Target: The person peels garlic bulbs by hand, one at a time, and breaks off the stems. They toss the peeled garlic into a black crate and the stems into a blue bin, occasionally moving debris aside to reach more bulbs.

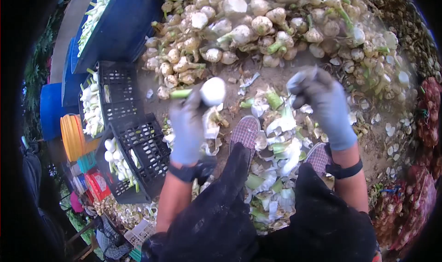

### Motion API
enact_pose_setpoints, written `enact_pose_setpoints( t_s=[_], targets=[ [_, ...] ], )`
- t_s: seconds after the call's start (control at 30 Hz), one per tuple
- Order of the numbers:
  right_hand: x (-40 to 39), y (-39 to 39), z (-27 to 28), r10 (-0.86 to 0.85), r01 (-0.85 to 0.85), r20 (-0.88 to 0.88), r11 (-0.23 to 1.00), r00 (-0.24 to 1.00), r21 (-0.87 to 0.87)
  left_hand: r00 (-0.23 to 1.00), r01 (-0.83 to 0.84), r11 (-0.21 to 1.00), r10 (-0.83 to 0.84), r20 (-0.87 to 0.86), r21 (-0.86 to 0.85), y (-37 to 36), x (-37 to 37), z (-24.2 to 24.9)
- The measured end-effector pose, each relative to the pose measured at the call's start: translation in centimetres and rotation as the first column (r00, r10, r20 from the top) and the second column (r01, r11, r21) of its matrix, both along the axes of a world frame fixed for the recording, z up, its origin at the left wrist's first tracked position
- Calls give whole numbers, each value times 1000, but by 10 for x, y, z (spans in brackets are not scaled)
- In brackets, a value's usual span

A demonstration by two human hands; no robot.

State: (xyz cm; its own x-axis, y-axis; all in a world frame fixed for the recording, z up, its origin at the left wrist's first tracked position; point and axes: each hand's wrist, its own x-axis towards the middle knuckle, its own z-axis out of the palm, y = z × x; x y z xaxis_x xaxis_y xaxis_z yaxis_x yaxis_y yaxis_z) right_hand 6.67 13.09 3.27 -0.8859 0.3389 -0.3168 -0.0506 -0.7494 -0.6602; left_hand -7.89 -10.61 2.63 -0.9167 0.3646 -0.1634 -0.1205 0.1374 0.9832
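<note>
Open air separates the right hand (324,103) from the left hand (188,126) and its white bulb (213,91), above scattered peelings (286,119). Black crates (146,158) (a blue tub (122,24) beyond them) block the left; heaped bulbs (262,26) bar the far side.

Both forearms (351,186) are stretched forward. The left hand (189,114) is curled gripping; the right hand (324,96) is held part-curled.

Left hand (189,123) blurred, its fingers partly covering the stem (180,94) of the held bulb (213,92). Right hand (322,100) blurred; whether it holds anything cannot be told. Upper edge: blue tub (122,24) and bulb heap (258,24) cut off. Lower edge: dark clothing (207,209) cut off, hiding the rear of both shoes (246,129). Right: net sacks (421,197) running into the dark margin. Lower left: small background items (77,202) indistinct.
</note>
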Motion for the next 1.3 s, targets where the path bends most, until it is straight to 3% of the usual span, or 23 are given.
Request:
enact_pose_setpoints(
  t_s=[0.03, 0.07, 0.1, 0.13, 0.17, 0.23, 0.27, 0.3, 0.33, 0.37, 0.4, 0.47, 0.5, 0.53, 0.6, 0.67, 0.73, 0.8, 0.87, 0.93, 1.0, 1.17, 1.3],
  targets=[
    [0, -3, -13, 62, -150, 186, 847, 981, 509, 981, -158, 987, 157, -115, 0, -10, -3, 15],
    [1, -3, -25, 10, -342, 376, 439, 927, 831, 948, -281, 947, 250, -197, -152, -25, -6, 43],
    [-1, 3, -36, 37, -546, 545, 9, 837, 838, 857, -400, 884, 267, -441, -242, -51, -13, 59],
    [-7, -2, -32, -38, -457, 456, -102, 889, 883, 730, -492, 779, 125, -672, -389, -79, -20, 74],
    [-20, 0, -34, -92, -348, 336, -203, 937, 915, 696, -584, 779, 338, -634, -227, -100, -24, 94],
    [-52, 19, -50, -134, -226, 193, -308, 972, 924, 556, -691, 689, 315, -769, -217, -130, -26, 120],
    [-72, 29, -65, -133, -259, 222, -493, 966, 831, 539, -697, 689, 319, -779, -200, -120, -24, 124],
    [-88, 34, -75, -143, -277, 245, -657, 959, 701, 554, -646, 748, 321, -769, -153, -99, -15, 127],
    [-95, 39, -85, -142, -260, 223, -659, 964, 706, 570, -589, 801, 317, -758, -107, -80, -5, 128],
    [-97, 47, -95, -124, -233, 205, -693, 971, 682, 662, -521, 800, 158, -732, -298, -70, 0, 118],
    [-101, 49, -88, -104, -207, 193, -728, 976, 654, 810, -370, 874, 136, -571, -316, -47, 3, 106],
    [-90, 45, -68, -139, -312, 300, -675, 944, 668, 907, 21, 936, -165, -388, -350, -18, 1, 66],
    [-79, 39, -55, -222, -321, 258, -327, 940, 889, 942, 94, 938, -192, -275, -333, 7, 8, 48],
    [-65, 33, -45, -318, -244, 253, 68, 914, 967, 878, 193, 879, -353, -323, -436, 21, 10, 27],
    [-32, 22, -29, -205, -179, 388, 636, 898, 751, 778, 313, 868, -467, -421, -384, 60, 29, 12],
    [-1, -5, -16, -58, -117, 390, 904, 919, 410, 754, 366, 878, -474, -454, -310, 74, 43, -7],
    [18, -29, -21, -69, -43, 428, 968, 901, 246, 725, 587, 746, -658, -205, -315, 73, 58, -22],
    [33, -28, -22, -9, -51, 401, 989, 916, 140, 759, 620, 743, -650, -48, -254, 68, 64, -23],
    [42, -28, -31, 202, -389, 489, 865, 848, 316, 688, 708, 658, -725, 40, -256, 64, 65, -16],
    [44, -33, -26, 138, -314, 459, 889, 878, 333, 667, 724, 622, -741, 76, -298, 64, 68, -14],
    [46, -28, -30, 214, -393, 488, 869, 846, 301, 629, 622, 777, -571, 529, 99, 65, 68, -17],
    [52, -27, -23, 241, -385, 417, 871, 876, 305, 636, 491, 847, -509, 580, 205, 73, 69, -6],
    [53, -25, -15, 248, -414, 477, 865, 843, 283, 622, 539, 819, -546, 562, 200, 76, 62, -5]
  ],
)
